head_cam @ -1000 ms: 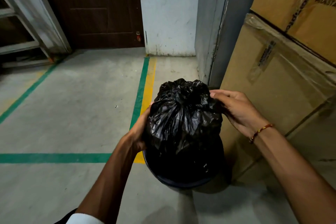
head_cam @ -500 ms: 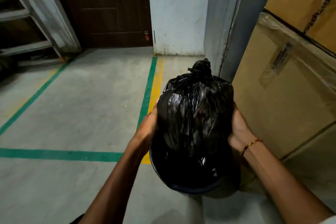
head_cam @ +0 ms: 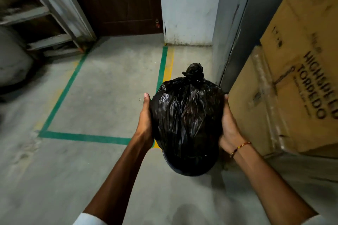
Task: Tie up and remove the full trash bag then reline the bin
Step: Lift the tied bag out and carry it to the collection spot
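**Two Hands Hold the Black Bag Over the Bin**

A person holds a full black trash bag (head_cam: 186, 115) with two bare hands. The bag is tied shut at the top with a small knot (head_cam: 193, 71) that sticks up. The bag looks shiny and crinkly.

The left hand (head_cam: 145, 124) presses flat on the left side of the bag. Its fingers lie close together and point up along the plastic. The right hand (head_cam: 228, 126) presses on the right side. Most of its fingers are hidden behind the bag, so I cannot tell if they are spread or close together. A thin red and gold thread bracelet (head_cam: 239, 147) goes around the right wrist.

The bag sits between the two palms, above the bin (head_cam: 190, 170). Only the dark round rim of the bin peeks out under the bag (I cannot tell if the bottom of the bag is out of the bin or not).

The bin stands on a gray concrete floor (head_cam: 91, 170). Green tape lines (head_cam: 82, 137) mark the floor, and a yellow line (head_cam: 169, 64) runs next to one of them. Big cardboard boxes (head_cam: 292, 87) stand just beside the bin on the right. A dark brown door (head_cam: 117, 0) is at the back, next to a white wall (head_cam: 186, 5). A metal rack (head_cam: 42, 16) leans at the far left.
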{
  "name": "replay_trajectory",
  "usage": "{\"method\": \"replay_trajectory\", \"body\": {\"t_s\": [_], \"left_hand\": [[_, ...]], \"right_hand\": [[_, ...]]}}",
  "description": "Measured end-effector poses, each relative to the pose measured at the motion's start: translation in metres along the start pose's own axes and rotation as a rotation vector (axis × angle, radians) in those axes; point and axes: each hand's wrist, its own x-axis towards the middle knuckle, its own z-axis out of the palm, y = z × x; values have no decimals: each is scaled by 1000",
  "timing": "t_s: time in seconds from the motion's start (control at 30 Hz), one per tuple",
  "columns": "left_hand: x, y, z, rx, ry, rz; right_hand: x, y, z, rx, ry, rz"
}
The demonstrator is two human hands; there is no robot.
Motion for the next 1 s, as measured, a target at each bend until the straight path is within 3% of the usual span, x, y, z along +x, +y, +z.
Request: {"method": "replay_trajectory", "body": {"t_s": [0.13,0.33,0.53,0.7,1.0], "left_hand": [[-80,74,33,-6,63,-32],[-189,173,65,289,207,45],[-288,232,79,419,43,238],[-352,221,104,410,-110,258],[-419,124,209,610,-465,112]], "right_hand": [[-81,-73,35,-67,-49,-18],[-205,-169,73,-161,-43,-106],[-308,-209,79,-241,81,-253],[-394,-215,51,-173,147,-361],[-534,-186,-73,-59,493,-507]]}}
